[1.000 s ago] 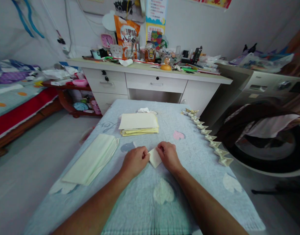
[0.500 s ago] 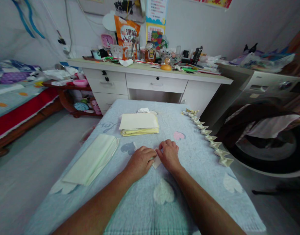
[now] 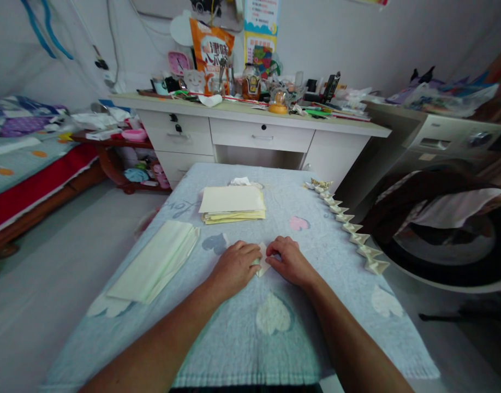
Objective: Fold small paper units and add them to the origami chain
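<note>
A small piece of folded paper [image 3: 262, 261] lies on the cloth-covered table between my hands. My left hand [image 3: 237, 266] rests over its left side, fingers bent and pressed together on it. From the right, my right hand [image 3: 289, 258] has its fingers curled, with thumb and index finger at the paper's right edge. Ahead of my hands sits a stack of cream and yellow paper sheets [image 3: 233, 201]. To the left lies a pile of pale green paper [image 3: 154, 262]. Pointed folded paper pieces [image 3: 359, 238] stand in a row along the table's right side.
A crumpled white tissue [image 3: 239, 181] lies behind the paper stack. Beyond the table [image 3: 218, 349] stands a white desk [image 3: 250, 128] crowded with jars, bags and small items. At the right is a washing machine [image 3: 447, 136] with clothes in its doorway; a bed [image 3: 37, 180] is at the left.
My right hand has shifted slightly right and its fingers have drawn back, leaving more of the folded paper visible. My left hand stays on the paper. The view has tilted a little.
</note>
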